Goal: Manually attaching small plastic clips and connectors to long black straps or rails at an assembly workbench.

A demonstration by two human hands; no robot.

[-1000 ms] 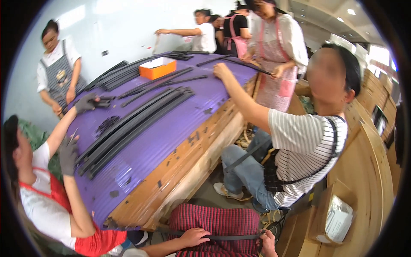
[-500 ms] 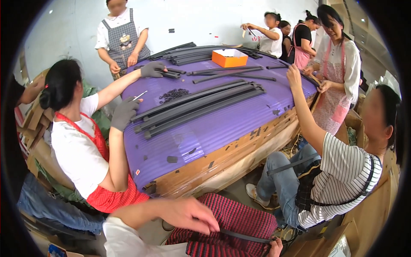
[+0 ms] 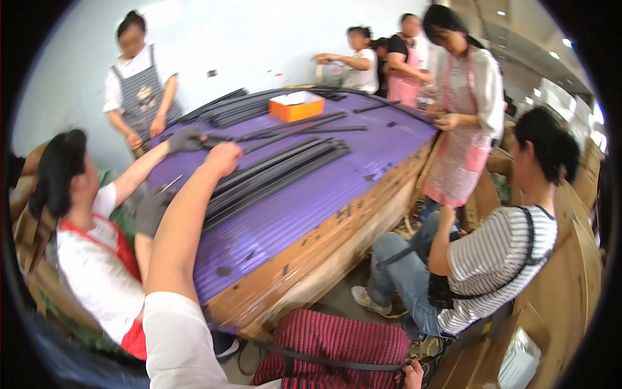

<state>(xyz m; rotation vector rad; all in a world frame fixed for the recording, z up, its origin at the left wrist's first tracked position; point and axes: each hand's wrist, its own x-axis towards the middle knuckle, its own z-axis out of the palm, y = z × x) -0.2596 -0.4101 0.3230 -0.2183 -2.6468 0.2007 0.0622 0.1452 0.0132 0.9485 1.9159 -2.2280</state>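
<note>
My left arm is stretched out over the purple-covered table (image 3: 285, 207). At its end, my left hand (image 3: 223, 159) is closed with curled fingers just beyond the near bundle of long black strips (image 3: 278, 178). Whatever it pinches is hidden. Low in the picture, my right hand (image 3: 413, 374) grips the end of a flat black strip (image 3: 337, 364). That strip lies across the red-and-black striped cloth (image 3: 324, 334) over my lap. The small black pieces seen earlier on the table are covered by my left arm and hand.
A co-worker's gloved hand (image 3: 186, 139) is close to my left hand; their other glove (image 3: 150, 211) holds a thin tool. An orange box (image 3: 297, 107) stands among more strips. A seated person in a striped shirt (image 3: 499, 249) is at right. Others stand around the table.
My left hand has gone from above my lap out to the table. My right hand keeps the strip. The view has shifted, and the seated person's raised arm has come down.
</note>
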